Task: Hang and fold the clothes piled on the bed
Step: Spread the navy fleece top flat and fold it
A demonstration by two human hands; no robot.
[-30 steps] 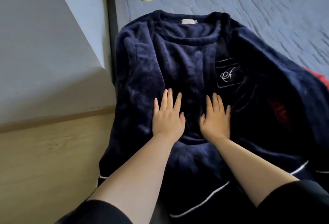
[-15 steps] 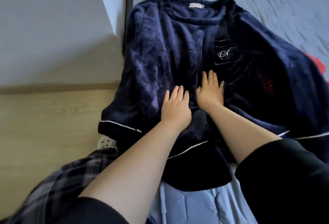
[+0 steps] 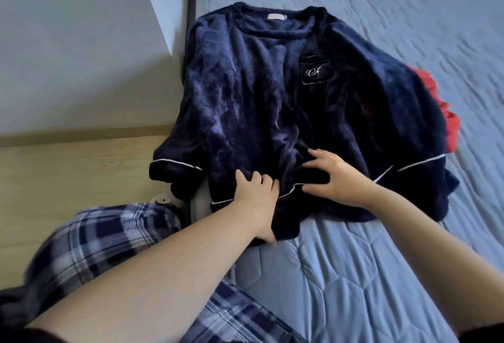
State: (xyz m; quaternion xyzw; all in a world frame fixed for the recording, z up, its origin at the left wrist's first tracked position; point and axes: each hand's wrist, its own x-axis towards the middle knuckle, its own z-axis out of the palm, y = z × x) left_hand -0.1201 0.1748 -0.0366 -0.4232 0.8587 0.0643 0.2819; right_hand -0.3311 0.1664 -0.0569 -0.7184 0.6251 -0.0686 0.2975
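Fingers (image 3: 246, 177) of my left hand (image 3: 255, 200) curl over the near hem of the navy top (image 3: 245, 83), thumb beneath; my right hand (image 3: 341, 176) pinches a fold beside it. Top lies spread on the bed (image 3: 354, 274), collar far.

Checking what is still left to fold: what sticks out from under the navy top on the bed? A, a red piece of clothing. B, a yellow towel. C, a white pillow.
A: a red piece of clothing shows past the right edge of the navy top lying on the bed.
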